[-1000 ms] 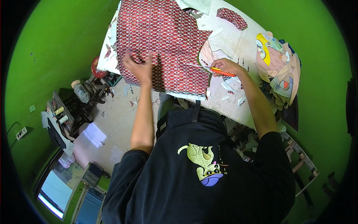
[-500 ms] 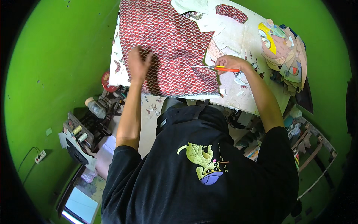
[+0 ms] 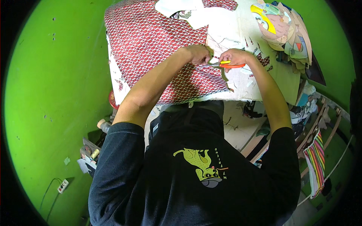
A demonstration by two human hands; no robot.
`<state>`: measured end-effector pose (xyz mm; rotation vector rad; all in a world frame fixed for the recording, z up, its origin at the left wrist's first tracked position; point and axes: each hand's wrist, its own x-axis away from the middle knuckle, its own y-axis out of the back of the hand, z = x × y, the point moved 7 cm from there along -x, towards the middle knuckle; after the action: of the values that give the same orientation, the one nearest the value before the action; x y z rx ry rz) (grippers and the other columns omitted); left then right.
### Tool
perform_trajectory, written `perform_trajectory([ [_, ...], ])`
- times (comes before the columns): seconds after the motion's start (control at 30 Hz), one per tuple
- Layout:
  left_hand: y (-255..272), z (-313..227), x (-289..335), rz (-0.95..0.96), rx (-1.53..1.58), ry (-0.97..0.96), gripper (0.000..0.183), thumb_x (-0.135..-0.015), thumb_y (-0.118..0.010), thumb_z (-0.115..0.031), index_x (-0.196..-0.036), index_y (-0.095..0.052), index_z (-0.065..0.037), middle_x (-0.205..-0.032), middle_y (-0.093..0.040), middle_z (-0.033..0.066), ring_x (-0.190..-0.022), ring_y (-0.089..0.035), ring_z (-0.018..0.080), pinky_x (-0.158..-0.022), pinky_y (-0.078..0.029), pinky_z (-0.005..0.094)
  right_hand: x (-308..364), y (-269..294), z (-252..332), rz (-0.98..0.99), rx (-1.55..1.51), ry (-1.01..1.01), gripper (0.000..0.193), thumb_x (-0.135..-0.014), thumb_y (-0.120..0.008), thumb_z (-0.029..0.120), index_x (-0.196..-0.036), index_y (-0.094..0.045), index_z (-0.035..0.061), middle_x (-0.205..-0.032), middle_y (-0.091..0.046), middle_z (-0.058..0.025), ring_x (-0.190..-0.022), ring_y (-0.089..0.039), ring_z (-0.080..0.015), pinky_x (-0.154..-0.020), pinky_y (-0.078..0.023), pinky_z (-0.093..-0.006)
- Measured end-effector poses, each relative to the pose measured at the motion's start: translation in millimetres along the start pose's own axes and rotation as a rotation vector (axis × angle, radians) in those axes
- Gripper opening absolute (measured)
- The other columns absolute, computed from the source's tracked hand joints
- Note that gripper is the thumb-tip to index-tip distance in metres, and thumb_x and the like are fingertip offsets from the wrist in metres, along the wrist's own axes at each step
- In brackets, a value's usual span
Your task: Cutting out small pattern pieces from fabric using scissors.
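Observation:
A large red cloth [image 3: 151, 41] with a white pattern is spread over the near and left part of the table. In my right hand [image 3: 236, 56] is a pair of scissors [image 3: 233, 66] with orange and yellow handles. Their blades point left, at the cloth's right edge. My left hand [image 3: 197, 55] is closed on the cloth just above the blades, its fingertips curled and partly hidden. A small dark red piece shows between the two hands.
The white tabletop [image 3: 245, 84] carries small red scraps on the right. Paper pattern pieces [image 3: 281, 28] are heaped at the far right, and a white piece [image 3: 177, 5] lies at the far edge. A slatted rack [image 3: 320, 124] with striped cloth stands at lower right.
My left hand has moved right, from lying over the cloth's left part to its right edge beside the scissors. The right hand still holds the scissors. The view has shifted a little.

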<state>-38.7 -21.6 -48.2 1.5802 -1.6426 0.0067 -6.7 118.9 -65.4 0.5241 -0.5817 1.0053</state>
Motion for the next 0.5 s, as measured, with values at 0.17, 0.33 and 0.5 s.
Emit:
perform_trajectory([
  [0.17,-11,7,-10,-0.047,0.054,-0.179,0.012,-0.083,-0.061,0.001,-0.090,-0.066,-0.007,-0.081,-0.068,0.0085,-0.077,-0.065,0.0225,-0.070,-0.050,0.0356,6,-3,3,0.001,0.049,-0.035,0.066,-0.063,-0.093,0.033,-0.117,-0.066,0.0056,-0.094,-0.068,-0.0039,-0.084,-0.062,-0.0140,-0.073,-0.048,-0.0291],
  [0.33,13,-25,3,-0.128,0.093,-0.412,0.020,-0.079,-0.057,0.007,-0.092,-0.064,-0.007,-0.080,-0.067,0.0083,-0.075,-0.063,0.0232,-0.070,-0.049,0.0364,17,-7,0,-0.029,0.000,-0.049,0.072,-0.064,-0.092,0.039,-0.123,-0.065,0.0091,-0.096,-0.065,-0.0025,-0.089,-0.059,-0.0149,-0.080,-0.045,-0.0298],
  [0.5,10,-16,6,-0.156,0.119,-0.346,0.020,-0.081,-0.058,0.007,-0.094,-0.065,-0.007,-0.082,-0.068,0.0081,-0.077,-0.065,0.0229,-0.072,-0.050,0.0358,15,-11,13,-0.032,-0.062,-0.037,0.064,-0.067,-0.090,0.031,-0.122,-0.065,0.0087,-0.084,-0.065,0.0019,-0.078,-0.058,-0.0111,-0.073,-0.045,-0.0266],
])
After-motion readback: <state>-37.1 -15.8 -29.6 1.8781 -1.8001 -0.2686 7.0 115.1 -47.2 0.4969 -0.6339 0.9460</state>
